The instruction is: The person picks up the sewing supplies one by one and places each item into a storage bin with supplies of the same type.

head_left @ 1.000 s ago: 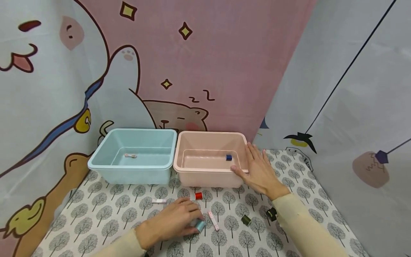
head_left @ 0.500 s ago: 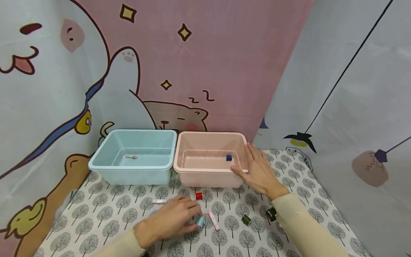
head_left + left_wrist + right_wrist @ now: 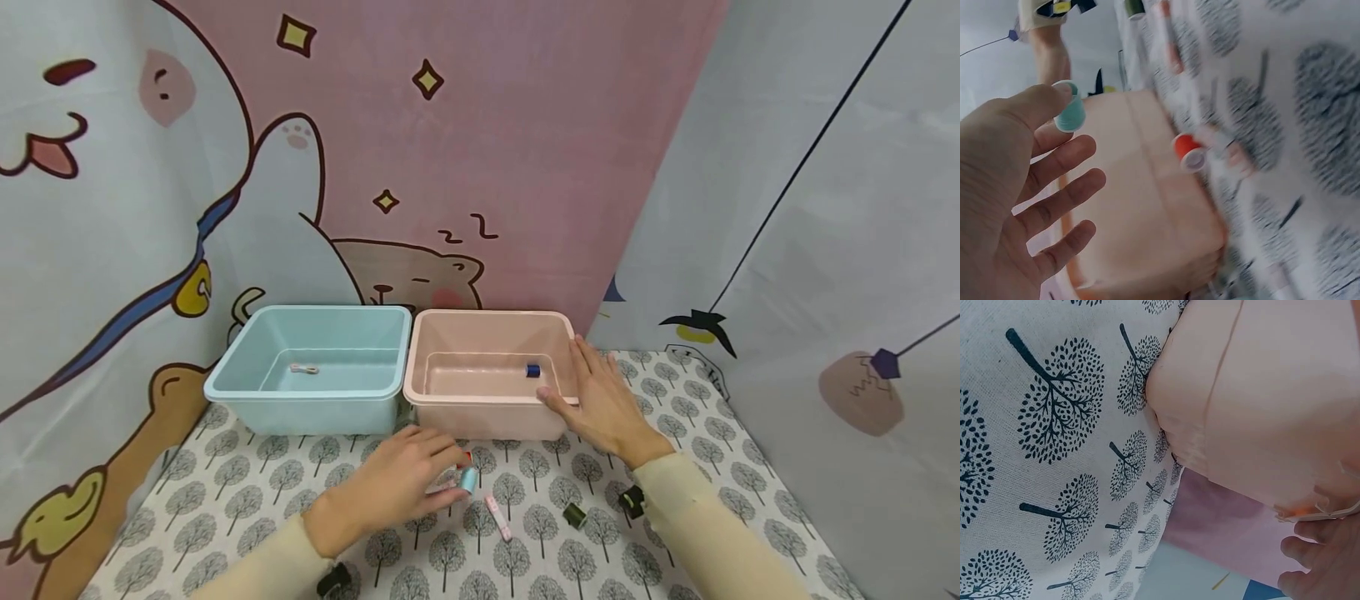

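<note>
My left hand (image 3: pixel 393 482) pinches a light-blue thread spool (image 3: pixel 468 480) between thumb and index finger, above the cloth in front of the pink bin (image 3: pixel 487 422). In the left wrist view the same spool (image 3: pixel 1071 117) sits at the thumb tip, the other fingers spread. My right hand (image 3: pixel 603 406) rests on the pink bin's right rim, its fingers along the outside and the thumb over the front corner. A dark-blue spool (image 3: pixel 532 371) lies inside this bin. Just behind the held spool is a red spool (image 3: pixel 1186 150), partly hidden in the head view.
Left of the pink bin stands a light-blue bin (image 3: pixel 322 417) holding a small clothespin-like piece (image 3: pixel 303 368). On the tree-print cloth lie a pink clothespin-like strip (image 3: pixel 498 517), a green spool (image 3: pixel 575 516), a darker spool (image 3: pixel 632 502) and a dark object (image 3: pixel 333 581) by the left sleeve.
My left hand has picked up the light-blue spool and carried it away from me, toward the bins, now overlapping the red spool. The right hand stays on the pink bin.
</note>
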A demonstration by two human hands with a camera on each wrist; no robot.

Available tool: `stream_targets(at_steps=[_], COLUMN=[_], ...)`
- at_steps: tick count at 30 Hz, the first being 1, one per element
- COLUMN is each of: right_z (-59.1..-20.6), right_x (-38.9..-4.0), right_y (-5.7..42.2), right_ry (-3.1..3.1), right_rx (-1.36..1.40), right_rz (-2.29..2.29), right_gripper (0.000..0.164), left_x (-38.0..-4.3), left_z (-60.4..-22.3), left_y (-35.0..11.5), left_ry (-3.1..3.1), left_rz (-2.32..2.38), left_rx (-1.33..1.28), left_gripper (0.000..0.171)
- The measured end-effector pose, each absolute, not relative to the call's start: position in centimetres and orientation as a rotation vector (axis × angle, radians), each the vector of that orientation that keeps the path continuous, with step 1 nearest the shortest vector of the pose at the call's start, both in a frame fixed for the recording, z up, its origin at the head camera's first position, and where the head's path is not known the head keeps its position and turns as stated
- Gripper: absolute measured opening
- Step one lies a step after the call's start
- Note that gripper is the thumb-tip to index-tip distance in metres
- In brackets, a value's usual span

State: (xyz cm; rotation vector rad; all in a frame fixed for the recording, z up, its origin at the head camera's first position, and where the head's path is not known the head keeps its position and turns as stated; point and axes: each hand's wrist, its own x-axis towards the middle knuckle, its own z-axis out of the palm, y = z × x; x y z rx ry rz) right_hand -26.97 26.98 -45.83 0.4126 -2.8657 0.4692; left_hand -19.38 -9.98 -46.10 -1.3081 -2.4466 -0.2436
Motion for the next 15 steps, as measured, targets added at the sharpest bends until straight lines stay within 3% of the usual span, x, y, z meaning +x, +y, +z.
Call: stream_targets(at_steps=[15], right_z=[-45.8], right_x=[-27.0], right_y=[26.8], right_ry=[-2.863], right_rx=[0.411], right_rz=[0.475], right_gripper=[0.112], left_x=[-22.9], left_z=[-40.6], left_y=[-10.5], left_ry=[-2.274], left_rz=[-0.349], left_rx=[-1.254], left_gripper=[0.037])
